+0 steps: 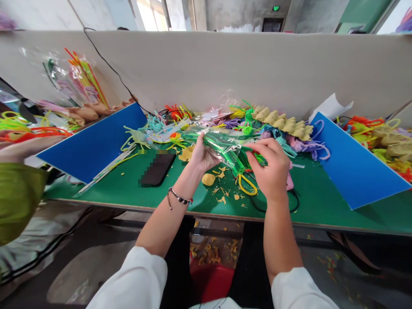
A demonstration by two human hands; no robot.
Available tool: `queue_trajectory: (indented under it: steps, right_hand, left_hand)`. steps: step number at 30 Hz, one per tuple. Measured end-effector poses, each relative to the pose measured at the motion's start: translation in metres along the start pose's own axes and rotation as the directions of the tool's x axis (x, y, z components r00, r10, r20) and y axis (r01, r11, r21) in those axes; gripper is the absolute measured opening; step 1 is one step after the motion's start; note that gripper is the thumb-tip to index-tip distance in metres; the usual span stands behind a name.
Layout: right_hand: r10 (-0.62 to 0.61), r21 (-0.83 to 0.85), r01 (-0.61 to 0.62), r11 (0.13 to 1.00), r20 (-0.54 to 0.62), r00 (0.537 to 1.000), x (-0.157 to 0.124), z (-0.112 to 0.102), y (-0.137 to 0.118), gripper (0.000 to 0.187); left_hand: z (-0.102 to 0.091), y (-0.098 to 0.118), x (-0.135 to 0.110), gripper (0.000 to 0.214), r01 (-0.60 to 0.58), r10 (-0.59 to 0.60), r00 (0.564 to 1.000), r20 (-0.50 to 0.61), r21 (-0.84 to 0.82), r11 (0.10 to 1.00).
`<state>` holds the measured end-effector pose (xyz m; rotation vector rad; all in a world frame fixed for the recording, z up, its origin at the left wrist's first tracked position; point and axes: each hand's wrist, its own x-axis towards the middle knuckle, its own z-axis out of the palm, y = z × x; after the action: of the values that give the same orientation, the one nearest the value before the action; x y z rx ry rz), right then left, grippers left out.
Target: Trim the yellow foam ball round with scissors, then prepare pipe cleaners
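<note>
A clear plastic bag of green pipe cleaners [222, 146] is held over the green table [322, 206]. My left hand [202, 155] grips the bag from below at its left part, fingers curled round it. My right hand [272, 169] is closed on the bag's right end, pinching the green stems. A yellow pipe-cleaner loop [247, 184] lies under my right hand. A dark phone [157, 168] rests on the table to the left of my left wrist, which wears a bead bracelet.
Two blue boards [93, 146] [354, 165] slant on either side. Heaps of coloured pipe cleaners [174, 124] and a beige egg tray [283, 121] line the grey back wall. Yellow scraps [222, 197] dot the table. A person's sleeve [17, 197] in olive shows at the left.
</note>
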<state>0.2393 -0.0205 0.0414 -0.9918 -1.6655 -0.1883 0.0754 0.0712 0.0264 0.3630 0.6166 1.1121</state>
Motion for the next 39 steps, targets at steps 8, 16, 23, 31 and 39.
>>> queue_trajectory:
  steps: [8,16,23,31,39]
  right_hand:
    - [-0.085,-0.007,0.090,0.996,0.283,0.955,-0.003,-0.014,-0.004,0.027]
    - [0.035,0.032,-0.036,0.999,0.014,0.999,-0.002,-0.024,-0.003,0.022]
    - [0.320,-0.271,-0.240,0.932,0.309,0.896,-0.006,-0.023,0.023,0.015]
    - [0.780,-0.779,-0.199,0.595,0.500,0.377,-0.041,0.025,0.050,0.020]
    - [0.701,-0.684,-0.247,0.686,0.531,0.476,-0.049,0.022,0.056,0.021]
  left_hand:
    - [0.002,-0.014,-0.017,0.049,0.051,-0.051,0.999,0.004,0.001,0.999]
    - [0.006,-0.005,-0.016,0.048,-0.015,0.015,1.000,-0.012,-0.035,0.999]
    - [-0.005,0.028,-0.023,0.039,-0.241,0.240,0.971,-0.026,-0.076,0.968]
    - [-0.009,0.032,-0.039,0.041,-0.290,0.287,0.957,-0.050,-0.054,0.956]
    - [-0.024,0.038,-0.046,0.036,-0.323,0.322,0.946,-0.026,-0.039,0.945]
